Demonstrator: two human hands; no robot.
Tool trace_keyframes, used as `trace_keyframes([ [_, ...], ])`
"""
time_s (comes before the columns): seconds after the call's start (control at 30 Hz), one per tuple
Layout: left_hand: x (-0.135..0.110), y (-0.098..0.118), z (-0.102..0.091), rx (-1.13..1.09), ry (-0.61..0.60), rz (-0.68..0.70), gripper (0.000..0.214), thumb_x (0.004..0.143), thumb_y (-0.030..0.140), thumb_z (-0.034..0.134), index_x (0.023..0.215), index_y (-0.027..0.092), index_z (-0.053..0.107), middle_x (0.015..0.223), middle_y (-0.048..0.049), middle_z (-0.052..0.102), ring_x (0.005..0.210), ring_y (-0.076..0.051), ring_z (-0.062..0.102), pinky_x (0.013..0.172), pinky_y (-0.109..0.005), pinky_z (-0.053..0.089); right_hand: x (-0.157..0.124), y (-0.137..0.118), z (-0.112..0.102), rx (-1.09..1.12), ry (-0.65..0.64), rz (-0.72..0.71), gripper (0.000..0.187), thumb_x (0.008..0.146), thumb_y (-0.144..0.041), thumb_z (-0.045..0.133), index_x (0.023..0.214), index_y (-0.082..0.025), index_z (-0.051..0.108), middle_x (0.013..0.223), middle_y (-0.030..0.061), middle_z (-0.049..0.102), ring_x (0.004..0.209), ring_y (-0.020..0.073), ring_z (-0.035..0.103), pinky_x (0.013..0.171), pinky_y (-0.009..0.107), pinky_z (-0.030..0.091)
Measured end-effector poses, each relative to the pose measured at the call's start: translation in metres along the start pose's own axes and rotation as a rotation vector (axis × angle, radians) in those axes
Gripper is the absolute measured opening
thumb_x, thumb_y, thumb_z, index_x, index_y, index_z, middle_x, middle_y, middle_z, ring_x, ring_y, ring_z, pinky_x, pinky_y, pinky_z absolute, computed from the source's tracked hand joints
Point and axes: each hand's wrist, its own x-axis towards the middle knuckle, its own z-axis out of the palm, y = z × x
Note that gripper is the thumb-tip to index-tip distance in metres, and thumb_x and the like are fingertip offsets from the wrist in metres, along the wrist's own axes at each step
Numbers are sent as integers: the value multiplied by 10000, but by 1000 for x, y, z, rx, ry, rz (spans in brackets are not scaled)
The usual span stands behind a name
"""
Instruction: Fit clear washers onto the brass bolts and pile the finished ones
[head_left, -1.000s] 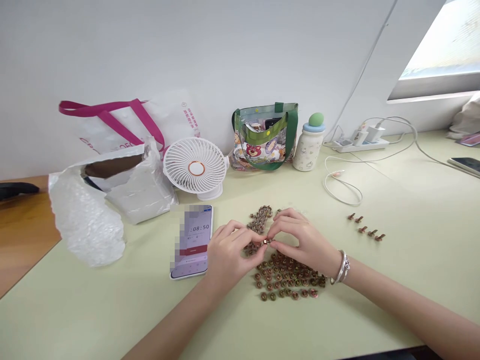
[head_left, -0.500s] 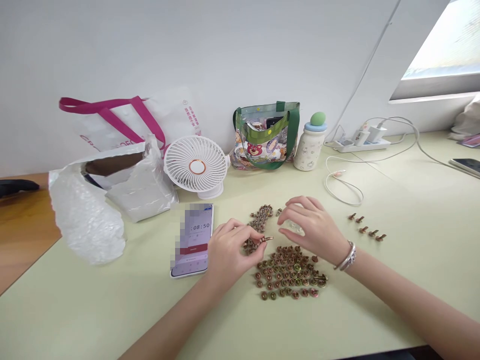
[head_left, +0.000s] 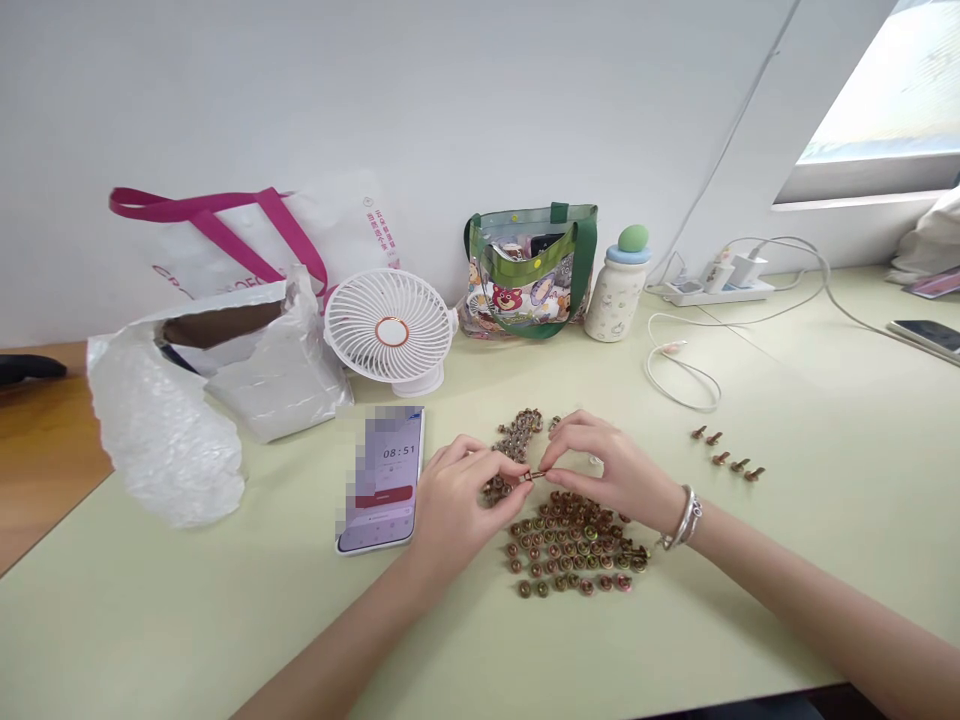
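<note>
In the head view, my left hand point(head_left: 459, 505) is closed in a pinch on the head end of a small brassy screw point(head_left: 535, 476), held level above the table. My right hand point(head_left: 616, 472), wearing bracelets at the wrist, pinches the other end between thumb and fingers. Just below lie rows of brassy screws point(head_left: 571, 548), packed close together with most heads facing me. Behind my left fingers is a heap of small silvery metal pieces point(head_left: 517, 437), partly hidden by that hand. Several loose screws point(head_left: 721, 458) lie apart on the right.
A phone point(head_left: 381, 485) showing a timer lies left of my hands. Along the wall stand a white fan point(head_left: 390, 328), a patterned bag point(head_left: 529, 290), a bottle point(head_left: 616, 300) and a power strip point(head_left: 716, 295) with cables. An opened bubble mailer point(head_left: 169, 430) sits at left.
My right hand has moved left and closed from a loose, open curl onto the free end of the screw. My left hand keeps its pinch. The view has shifted slightly.
</note>
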Motion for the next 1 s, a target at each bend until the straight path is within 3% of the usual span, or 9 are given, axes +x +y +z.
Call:
trace_keyframes([
  [0.2, 0, -1, 0, -13, -19, 6, 66, 766, 283, 617, 781, 227, 649, 706, 13, 665, 751, -166, 541, 652, -300, 435, -1, -3, 4, -33, 60, -12, 65, 837, -261, 548, 806, -225, 592, 809, 18, 652, 853, 169, 549, 782, 330, 440],
  [0.4, 1, -1, 0, 50, -56, 63, 69, 786, 233, 588, 771, 253, 652, 700, 28, 655, 792, -169, 535, 688, -304, 427, -2, -2, -18, -243, -13, -34, 124, 863, -274, 505, 786, -216, 582, 788, 18, 648, 832, 174, 558, 763, 332, 418],
  [0.53, 2, -1, -2, 68, -56, 75, 95, 792, 214, 567, 744, 245, 643, 697, 23, 650, 796, -172, 536, 694, -301, 425, -16, 0, -35, -416, -44, 67, 114, 832, -258, 531, 734, -228, 581, 734, -1, 650, 747, 170, 583, 772, 354, 406],
  [0.67, 2, -1, -2, 71, -53, 89, 94, 787, 209, 569, 731, 242, 638, 702, 30, 651, 801, -170, 537, 695, -297, 427, -36, 0, -34, -548, -70, 189, 127, 800, -228, 547, 677, -236, 578, 673, -10, 637, 664, 171, 581, 694, 348, 412],
  [0.83, 2, 0, -2, 88, -50, 90, 92, 783, 207, 571, 732, 239, 640, 710, 27, 655, 798, -175, 534, 683, -296, 420, -45, -7, -28, -549, -136, 195, 146, 794, -246, 568, 648, -232, 567, 652, -18, 631, 654, 172, 583, 664, 336, 408],
  [1.0, 1, -2, -2, 87, -60, 76, 84, 788, 218, 570, 743, 236, 639, 715, 35, 657, 800, -171, 530, 691, -296, 416, -26, -2, -33, -413, -175, 209, 139, 834, -324, 521, 749, -252, 605, 710, -16, 651, 668, 159, 585, 653, 314, 416],
])
